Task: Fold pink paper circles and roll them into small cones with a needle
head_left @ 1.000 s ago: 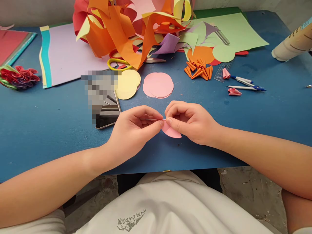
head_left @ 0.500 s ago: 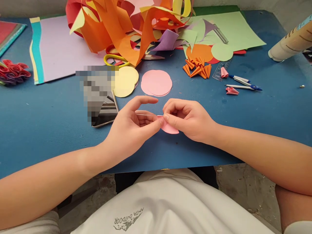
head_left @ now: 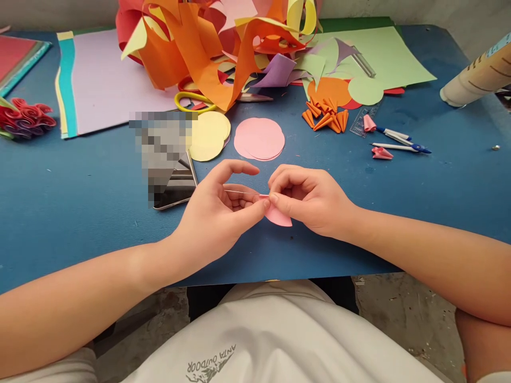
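Observation:
A small piece of pink paper (head_left: 280, 216) hangs between my two hands above the near part of the blue table. Its upper edge is curled round a thin, straight, needle-like rod (head_left: 241, 191), which sticks out leftward across my left palm. My left hand (head_left: 217, 205) pinches the paper's left end between thumb and a lower finger, its index finger raised and bent. My right hand (head_left: 309, 199) grips the upper edge with thumb and curled fingers. Just beyond the hands lie pink paper circles (head_left: 259, 138) and pale yellow paper circles (head_left: 207, 135).
A phone (head_left: 173, 194) lies left of my hands. Orange paper cones (head_left: 326, 114), pink cones (head_left: 382, 153) and a compass (head_left: 403, 147) are at right. Orange paper scraps (head_left: 187, 48) heap over yellow-handled scissors (head_left: 194, 110). A bottle (head_left: 475, 74) stands far right.
The whole view has shifted slightly. Both hands keep their pinch on the pink paper, and its loose lower part hangs a little further down.

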`<action>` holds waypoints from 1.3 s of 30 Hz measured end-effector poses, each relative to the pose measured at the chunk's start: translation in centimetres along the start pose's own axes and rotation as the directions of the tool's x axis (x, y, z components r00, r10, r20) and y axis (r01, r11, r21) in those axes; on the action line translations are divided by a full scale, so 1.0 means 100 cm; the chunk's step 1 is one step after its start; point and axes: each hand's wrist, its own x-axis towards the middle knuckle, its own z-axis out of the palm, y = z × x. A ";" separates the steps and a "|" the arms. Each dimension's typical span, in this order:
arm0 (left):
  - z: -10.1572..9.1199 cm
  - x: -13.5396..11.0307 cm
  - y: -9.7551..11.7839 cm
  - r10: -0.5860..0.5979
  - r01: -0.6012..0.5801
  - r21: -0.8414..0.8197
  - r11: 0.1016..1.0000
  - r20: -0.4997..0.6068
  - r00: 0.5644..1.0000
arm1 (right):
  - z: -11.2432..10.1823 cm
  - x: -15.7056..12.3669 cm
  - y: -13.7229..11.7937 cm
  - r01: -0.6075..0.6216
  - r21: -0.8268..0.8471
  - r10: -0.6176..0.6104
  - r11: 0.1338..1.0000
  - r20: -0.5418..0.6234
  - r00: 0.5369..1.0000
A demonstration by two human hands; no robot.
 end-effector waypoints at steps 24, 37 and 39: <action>-0.001 0.007 0.000 -0.002 0.002 0.001 1.000 -0.002 1.000 | -0.004 0.004 -0.004 -0.120 0.080 0.118 0.990 0.027 0.993; -0.001 0.006 -0.006 0.263 -0.267 0.201 0.942 0.050 0.964 | -0.013 0.002 -0.005 0.310 -0.471 -0.262 0.826 0.167 0.951; -0.002 0.005 -0.007 0.313 -0.318 0.225 0.921 0.060 0.948 | -0.012 0.001 -0.005 0.314 -0.463 -0.279 0.829 0.144 0.949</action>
